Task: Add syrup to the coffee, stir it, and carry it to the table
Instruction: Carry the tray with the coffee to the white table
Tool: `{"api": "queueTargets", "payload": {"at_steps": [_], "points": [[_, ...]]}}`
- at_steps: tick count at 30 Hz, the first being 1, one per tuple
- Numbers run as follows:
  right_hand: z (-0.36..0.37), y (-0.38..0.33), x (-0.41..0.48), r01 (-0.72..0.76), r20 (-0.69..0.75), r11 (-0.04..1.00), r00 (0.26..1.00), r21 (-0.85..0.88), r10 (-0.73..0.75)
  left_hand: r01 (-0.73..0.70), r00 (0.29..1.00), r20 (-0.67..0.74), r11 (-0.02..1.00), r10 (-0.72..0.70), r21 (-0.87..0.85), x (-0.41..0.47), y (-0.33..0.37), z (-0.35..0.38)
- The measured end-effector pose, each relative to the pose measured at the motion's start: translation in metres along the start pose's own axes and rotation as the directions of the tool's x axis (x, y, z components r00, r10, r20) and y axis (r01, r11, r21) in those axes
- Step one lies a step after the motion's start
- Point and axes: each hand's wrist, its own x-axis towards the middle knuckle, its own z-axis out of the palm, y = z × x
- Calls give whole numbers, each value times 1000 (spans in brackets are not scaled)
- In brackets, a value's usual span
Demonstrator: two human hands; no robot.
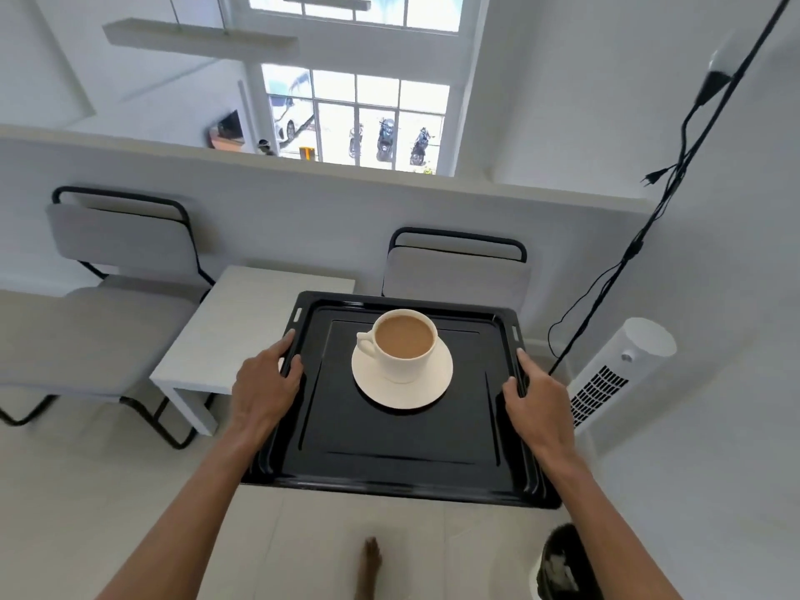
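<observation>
The person holds a black tray (pixel 389 443) up in the air with both hands. The left hand (pixel 264 383) grips the tray's left edge and the right hand (pixel 539 404) grips its right edge. On each hand the thumb hooks over the rim and one finger lies along it. The other fingers go under the tray, so I cannot tell how they lie. One hand on each side keeps the tray flat, so nothing tips.

The cup (pixel 404 361) sits on a white saucer (pixel 402 394) toward the far end of the tray. The coffee (pixel 404 337) in it is light brown and nearly up to the top. It looks all one colour, so I think the syrup and the stirring are done.

The small white table (pixel 242 322) is below the tray's far left corner. I think this is the carrying step, close to the end. Next the tray needs to go left and down, slowly, because the full cup could spill. A grey chair (pixel 454 275) stands beyond the tray and a white fan (pixel 619 370) stands to its right.
</observation>
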Motion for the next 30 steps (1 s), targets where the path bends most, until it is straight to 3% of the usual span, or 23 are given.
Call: {"api": "queueTargets", "payload": {"at_steps": [11, 20, 30], "points": [[100, -66, 87, 109, 19, 994, 994, -1, -109, 95, 994, -61, 995, -93, 30, 96, -60, -7], [160, -109, 160, 95, 116, 995, 988, 33, -98, 156, 985, -72, 988, -156, -4, 179, -96, -8], [211, -168, 221, 159, 61, 987, 985, 22, -160, 136, 984, -117, 991, -137, -15, 264, -134, -19]]}}
